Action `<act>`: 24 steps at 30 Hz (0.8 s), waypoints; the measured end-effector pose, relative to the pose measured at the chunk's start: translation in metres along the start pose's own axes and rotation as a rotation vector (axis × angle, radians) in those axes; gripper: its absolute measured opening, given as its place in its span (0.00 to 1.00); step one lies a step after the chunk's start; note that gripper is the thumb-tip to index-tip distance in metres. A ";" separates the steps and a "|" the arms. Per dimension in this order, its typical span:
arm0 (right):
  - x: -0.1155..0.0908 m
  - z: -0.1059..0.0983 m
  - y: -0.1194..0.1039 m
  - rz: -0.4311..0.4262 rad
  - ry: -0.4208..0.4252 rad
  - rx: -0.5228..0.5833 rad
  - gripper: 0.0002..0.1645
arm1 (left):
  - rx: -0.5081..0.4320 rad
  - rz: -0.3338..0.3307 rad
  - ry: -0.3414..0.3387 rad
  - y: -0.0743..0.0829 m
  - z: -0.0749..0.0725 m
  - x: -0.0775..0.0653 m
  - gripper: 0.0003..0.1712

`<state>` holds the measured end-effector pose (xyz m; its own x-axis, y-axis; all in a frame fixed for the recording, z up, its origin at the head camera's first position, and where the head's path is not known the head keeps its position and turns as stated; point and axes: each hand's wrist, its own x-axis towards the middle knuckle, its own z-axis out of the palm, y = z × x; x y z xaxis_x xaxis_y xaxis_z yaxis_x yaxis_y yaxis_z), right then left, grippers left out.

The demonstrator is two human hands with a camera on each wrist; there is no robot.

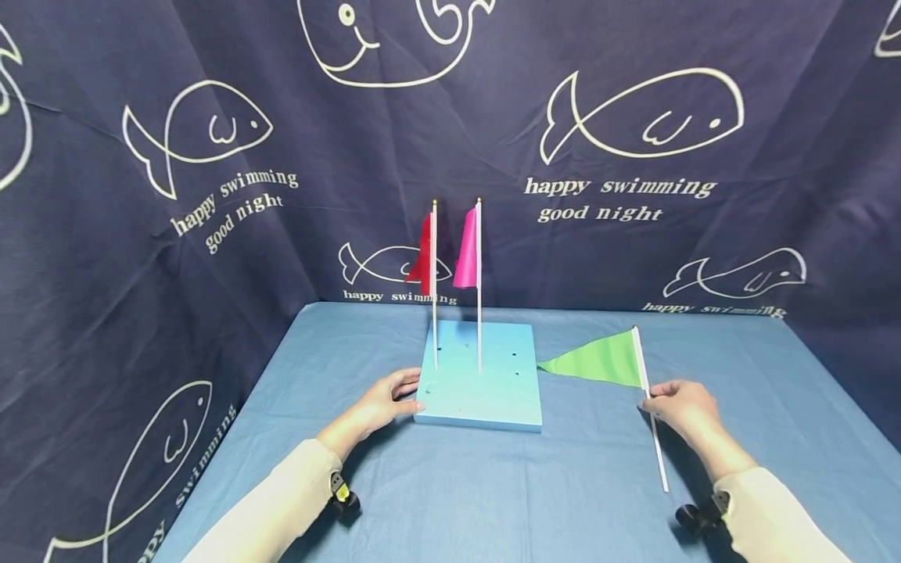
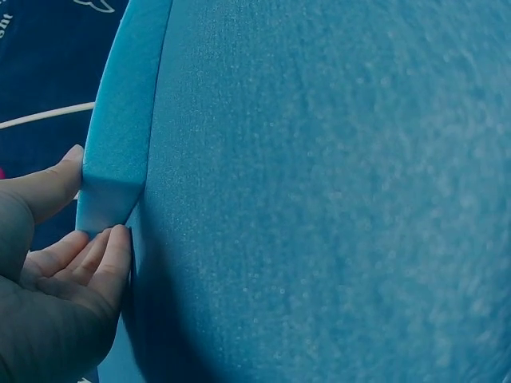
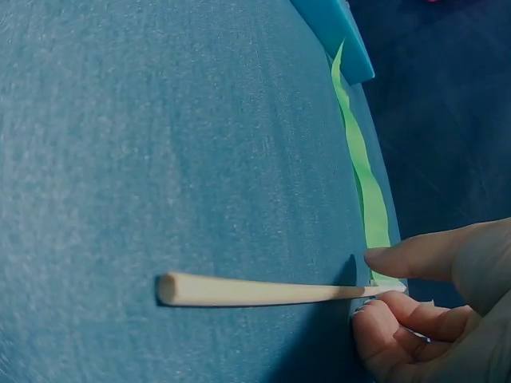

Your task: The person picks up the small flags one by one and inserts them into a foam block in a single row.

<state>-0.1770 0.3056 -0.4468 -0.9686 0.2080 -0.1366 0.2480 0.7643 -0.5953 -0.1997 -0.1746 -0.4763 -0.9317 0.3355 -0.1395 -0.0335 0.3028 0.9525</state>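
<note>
A light-blue board (image 1: 486, 399) lies on the table with two white poles standing in it. One bears a red flag (image 1: 425, 258), the other a pink flag (image 1: 468, 254). My left hand (image 1: 380, 403) holds the board's left edge; in the left wrist view its thumb (image 2: 64, 179) touches the upper edge, and the fingertips (image 2: 120, 235) meet the side face. To the right, my right hand (image 1: 686, 407) has thumb and fingers about the white pole of a green pennant flag (image 1: 601, 360). The cloth's tip reaches left towards the board; the pole's lower end (image 3: 172, 289) points towards me.
Small holes (image 1: 516, 374) show in the right part of the board's top. Blue cloth covers the table (image 1: 450, 493). A dark curtain (image 1: 493, 141) with white fish drawings and lettering hangs behind and along the left side.
</note>
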 end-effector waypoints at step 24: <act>0.008 -0.002 -0.003 0.130 -0.069 0.002 0.14 | -0.012 0.003 -0.008 -0.001 -0.001 -0.002 0.40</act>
<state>-0.1858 0.3062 -0.4448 -0.9273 0.2624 -0.2671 0.3716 0.7322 -0.5707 -0.1984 -0.1758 -0.4766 -0.9289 0.3434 -0.1383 -0.0348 0.2909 0.9561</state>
